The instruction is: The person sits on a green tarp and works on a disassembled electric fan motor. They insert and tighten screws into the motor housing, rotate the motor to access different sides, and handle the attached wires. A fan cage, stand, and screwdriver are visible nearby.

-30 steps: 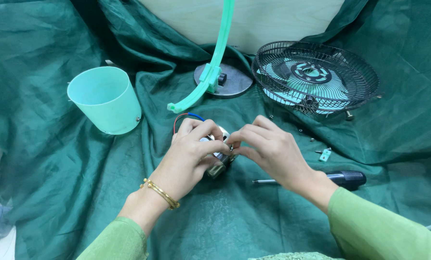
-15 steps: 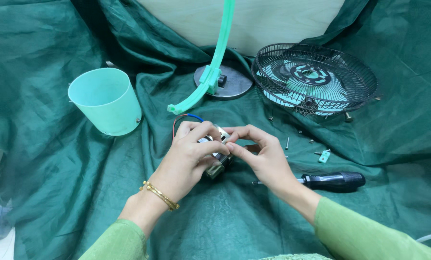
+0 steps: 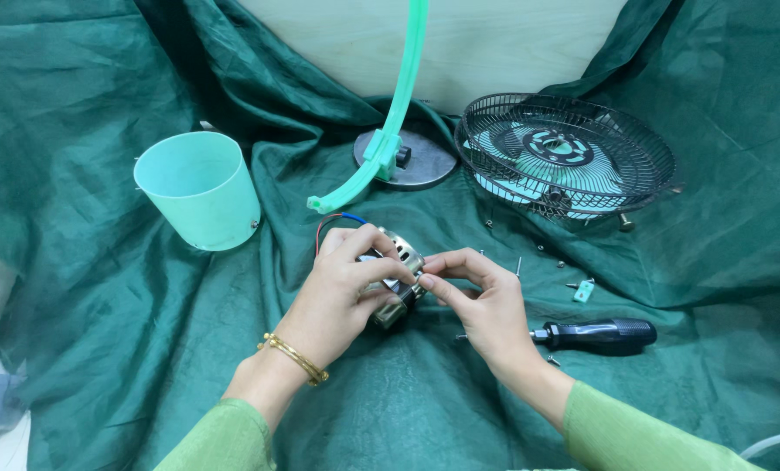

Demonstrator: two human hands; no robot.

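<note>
A small silver fan motor with red and blue wires sits between both hands at the centre of the green cloth. My left hand, with a gold bangle on its wrist, wraps around the motor from the left. My right hand pinches at the motor's right side with thumb and forefinger; what the fingertips hold is too small to tell. Most of the motor is hidden by my fingers.
A mint green cup-shaped housing stands at left. A curved mint stand on a round metal base is behind. A black wire fan cage with mint blades lies at right. A black-handled screwdriver and several loose screws lie right.
My right hand has drawn in leftward to the motor, uncovering the screwdriver handle. The left hand keeps its grip on the motor.
</note>
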